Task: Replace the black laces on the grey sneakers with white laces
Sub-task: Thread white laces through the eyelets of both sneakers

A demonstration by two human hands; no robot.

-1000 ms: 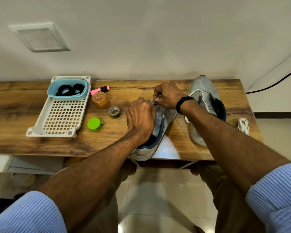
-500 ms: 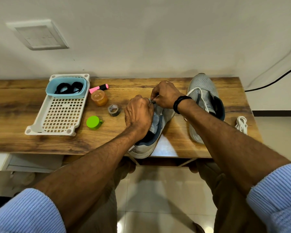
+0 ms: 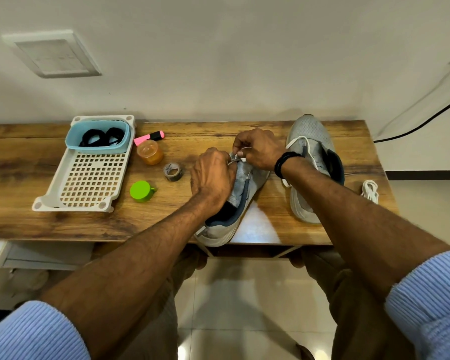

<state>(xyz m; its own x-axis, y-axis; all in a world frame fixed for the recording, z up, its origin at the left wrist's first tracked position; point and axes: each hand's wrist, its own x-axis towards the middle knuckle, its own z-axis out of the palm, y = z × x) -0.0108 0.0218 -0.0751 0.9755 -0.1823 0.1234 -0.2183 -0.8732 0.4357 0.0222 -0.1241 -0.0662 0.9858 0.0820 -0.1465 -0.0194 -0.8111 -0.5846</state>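
Observation:
A grey sneaker lies at the table's front edge, heel toward me. My left hand grips its upper near the front eyelets. My right hand pinches a thin white lace at the same eyelets, just beyond the left hand. The second grey sneaker stands to the right with a white lace partly threaded through it. A bundled white lace rests at the table's right end. Black laces lie coiled in a blue tub.
The blue tub sits in a white perforated tray at the left. Between tray and sneaker are a pink highlighter, an orange jar, a tape roll and a green cap. A black cable runs along the right wall.
Both hands have shifted slightly while working at the front eyelets of the near sneaker. The sneakers and the other items have stayed in place.

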